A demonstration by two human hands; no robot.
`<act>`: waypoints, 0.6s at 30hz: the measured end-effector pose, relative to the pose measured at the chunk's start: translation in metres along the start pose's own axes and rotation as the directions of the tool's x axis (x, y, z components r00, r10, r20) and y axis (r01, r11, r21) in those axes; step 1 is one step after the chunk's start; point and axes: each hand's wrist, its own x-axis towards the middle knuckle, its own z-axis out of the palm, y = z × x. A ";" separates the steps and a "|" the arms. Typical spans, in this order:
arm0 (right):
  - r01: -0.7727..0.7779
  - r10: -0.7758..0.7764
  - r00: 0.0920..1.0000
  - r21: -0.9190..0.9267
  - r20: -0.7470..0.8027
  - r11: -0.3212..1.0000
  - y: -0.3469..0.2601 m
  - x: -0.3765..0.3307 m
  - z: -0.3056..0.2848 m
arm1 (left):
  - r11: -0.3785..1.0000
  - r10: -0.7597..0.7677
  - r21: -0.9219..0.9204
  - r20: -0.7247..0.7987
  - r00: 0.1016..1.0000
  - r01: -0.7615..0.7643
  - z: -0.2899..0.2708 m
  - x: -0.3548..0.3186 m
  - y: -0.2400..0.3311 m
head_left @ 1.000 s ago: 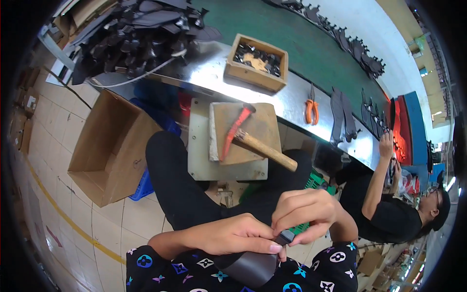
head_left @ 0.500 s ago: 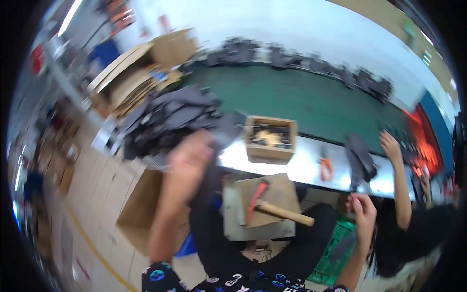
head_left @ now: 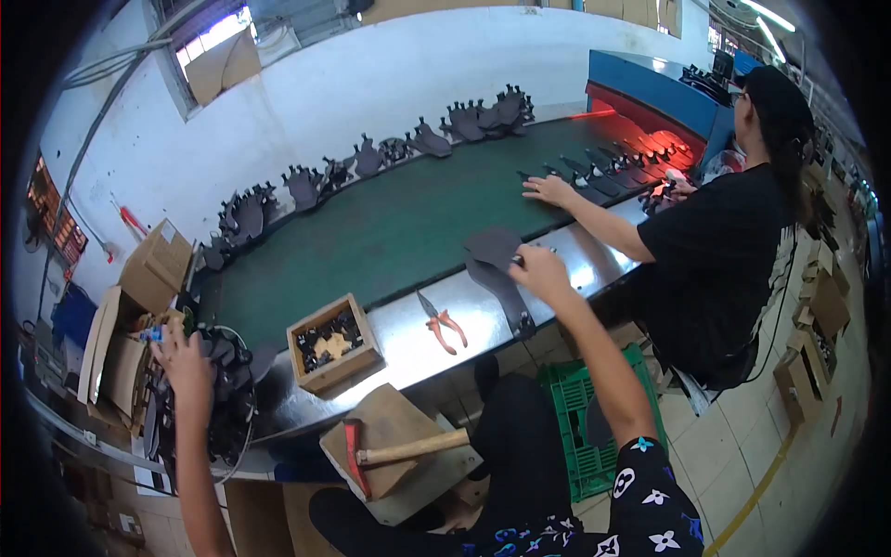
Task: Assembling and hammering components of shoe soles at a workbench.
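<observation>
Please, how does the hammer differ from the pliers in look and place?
The hammer has one pale wooden handle; the pliers have two orange-red handles.
The hammer rests on a brown block; the pliers lie on the shiny metal strip.
Both are hand tools lying down, unheld.

Black short sleeve [head_left: 642,501] with white and blue flower-like motifs, bare hands [head_left: 544,277], seemingly black trousers [head_left: 524,450]

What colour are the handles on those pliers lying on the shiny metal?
Orange: the pliers' handles show best in the head view.
</observation>
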 end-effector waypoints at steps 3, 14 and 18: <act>-0.238 0.075 0.970 0.837 0.232 0.492 -0.138 -0.020 -0.012 | 0.885 0.046 -0.461 -0.038 0.998 -0.059 -0.104 -0.053 0.096; 0.685 -0.711 0.701 0.330 -0.055 0.650 -0.243 -0.187 0.044 | -0.550 -0.237 -0.822 0.322 0.916 0.147 -0.169 -0.237 0.130; 0.132 -0.295 0.807 0.331 0.511 0.934 -0.180 -0.231 0.062 | -0.522 -0.271 -0.840 0.330 0.904 0.150 -0.137 -0.242 0.140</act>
